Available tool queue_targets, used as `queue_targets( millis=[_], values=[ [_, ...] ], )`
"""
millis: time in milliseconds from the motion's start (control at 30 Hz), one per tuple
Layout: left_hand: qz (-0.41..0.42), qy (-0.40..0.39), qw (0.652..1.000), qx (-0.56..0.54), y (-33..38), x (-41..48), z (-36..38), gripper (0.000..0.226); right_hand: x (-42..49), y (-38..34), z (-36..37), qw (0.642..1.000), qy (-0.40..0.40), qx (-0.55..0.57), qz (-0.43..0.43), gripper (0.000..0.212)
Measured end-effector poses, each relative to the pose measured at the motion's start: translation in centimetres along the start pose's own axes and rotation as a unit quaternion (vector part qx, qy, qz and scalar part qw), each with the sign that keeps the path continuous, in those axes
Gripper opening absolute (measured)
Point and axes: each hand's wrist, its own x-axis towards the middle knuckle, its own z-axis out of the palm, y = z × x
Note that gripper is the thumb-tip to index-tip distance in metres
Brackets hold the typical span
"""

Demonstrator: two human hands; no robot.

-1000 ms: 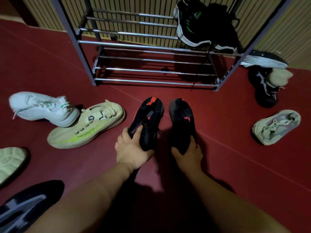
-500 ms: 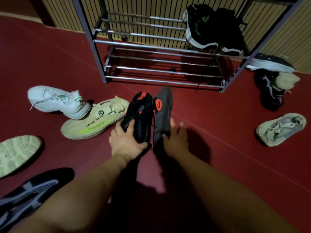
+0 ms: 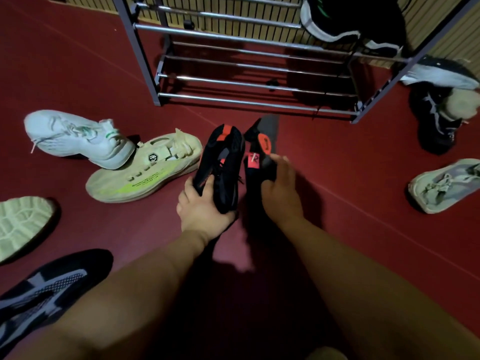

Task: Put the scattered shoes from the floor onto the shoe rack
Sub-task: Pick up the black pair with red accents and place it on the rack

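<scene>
Open red floor (image 3: 311,141) runs up to the rack (image 3: 249,103) front. Its lower rails and the upper shelf's left part lie bare; a black pair (image 3: 363,19) fills the upper right end. A white shoe (image 3: 78,137) and cream shoe (image 3: 145,175) lie left; a shoe heap (image 3: 439,110) hugs the rack's right leg.

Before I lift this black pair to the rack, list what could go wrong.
1. The left hand grips the left black shoe and the right hand the right black shoe, both near the heel. The right one is turned sole-outward and might slip.
2. The shoe rack has spaced bars for shelves, so a shoe set down crooked could tip between them.
3. The black sneakers on the rack trail a lace that might snag.
</scene>
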Motion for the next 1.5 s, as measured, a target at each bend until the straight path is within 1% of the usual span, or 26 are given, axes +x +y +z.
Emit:
queue_targets(
  millis=[67, 100, 133, 167, 200, 233, 267, 300, 333, 367, 433, 533, 667, 767, 933, 1000, 1100, 1167, 1267, 1333, 1433, 1500],
  values=[
    [-0.008, -0.007, 1.000, -0.010, 0.4, 0.0, 0.5, 0.099, 0.4, 1.4, -1.0, 0.990, 0.112, 0.063, 0.062, 0.062],
    [-0.011, -0.010, 1.000, -0.007, 0.5, -0.1, 0.8, 0.099, 0.6, 2.3, -1.5, 0.981, 0.148, 0.070, 0.105, 0.065],
    [-0.011, -0.011, 1.000, 0.003, 0.5, -0.2, 1.1, 0.099, 0.7, 3.2, -1.9, 0.975, 0.165, 0.063, 0.139, 0.065],
    [-0.008, -0.010, 1.000, 0.019, 0.5, -0.2, 1.5, 0.099, 0.6, 3.8, -2.1, 0.972, 0.156, 0.051, 0.166, 0.062],
    [-0.004, -0.010, 0.999, 0.035, 0.5, -0.3, 1.7, 0.100, 0.5, 4.4, -2.0, 0.975, 0.122, 0.029, 0.183, 0.059],
    [-0.002, -0.012, 0.999, 0.048, 0.5, -0.2, 1.9, 0.100, 0.3, 4.8, -1.7, 0.979, 0.068, -0.011, 0.192, 0.060],
    [-0.002, -0.013, 0.998, 0.058, 0.5, -0.2, 2.1, 0.101, -0.1, 5.0, -1.4, 0.978, 0.001, -0.067, 0.197, 0.066],
    [-0.004, -0.015, 0.998, 0.066, 0.5, -0.1, 2.2, 0.102, -0.4, 5.1, -0.9, 0.970, -0.063, -0.124, 0.201, 0.078],
    [-0.006, -0.018, 0.997, 0.072, 0.4, -0.1, 2.2, 0.102, -0.6, 5.1, -0.5, 0.959, -0.105, -0.171, 0.201, 0.090],
    [-0.008, -0.022, 0.997, 0.075, 0.4, -0.1, 2.3, 0.103, -0.6, 5.2, -0.2, 0.951, -0.122, -0.204, 0.200, 0.098],
    [-0.010, -0.031, 0.997, 0.074, 0.4, 0.0, 2.2, 0.102, -0.3, 5.3, 0.1, 0.943, -0.119, -0.239, 0.197, 0.102],
    [-0.007, -0.035, 0.998, 0.046, 0.2, 0.2, 2.0, 0.100, -0.1, 5.8, 0.3, 0.947, -0.102, -0.245, 0.180, 0.090],
    [-0.003, -0.023, 0.999, -0.028, 0.0, 0.1, 1.3, 0.094, -0.5, 6.1, 0.1, 0.964, -0.070, -0.211, 0.144, 0.076],
    [-0.004, -0.007, 0.996, -0.093, 0.2, -0.4, 0.7, 0.091, -0.6, 5.4, -0.4, 0.980, -0.020, -0.146, 0.134, 0.070],
    [0.010, 0.046, 0.986, -0.162, 1.5, -2.0, -1.1, 0.097, -1.2, 3.5, -1.3, 0.992, 0.042, -0.099, 0.066, 0.067],
    [0.012, 0.074, 0.982, -0.172, 2.1, -2.2, -2.3, 0.102, -1.6, 2.5, -1.4, 0.994, 0.056, -0.089, 0.028, 0.066],
    [0.013, 0.108, 0.977, -0.185, 3.0, -1.9, -4.2, 0.105, -1.7, 0.8, -1.5, 0.992, 0.097, -0.073, -0.047, 0.072],
    [0.015, 0.126, 0.972, -0.196, 3.5, -1.4, -5.5, 0.101, -1.2, -0.4, -1.6, 0.988, 0.113, -0.066, -0.081, 0.072],
    [0.035, 0.150, 0.969, -0.195, 4.0, -0.1, -7.4, 0.088, 0.3, -2.7, -2.1, 0.980, 0.141, -0.066, -0.123, 0.068],
    [0.044, 0.167, 0.968, -0.184, 4.3, 1.0, -8.6, 0.086, 1.3, -4.4, -2.6, 0.980, 0.145, -0.062, -0.124, 0.065],
    [0.057, 0.193, 0.964, -0.173, 5.3, 2.9, -10.6, 0.086, 3.3, -6.4, -3.4, 0.982, 0.116, -0.073, -0.132, 0.066],
    [0.061, 0.201, 0.963, -0.167, 6.1, 4.4, -12.3, 0.087, 5.1, -7.5, -4.1, 0.978, 0.125, -0.087, -0.143, 0.064]
  ],
)
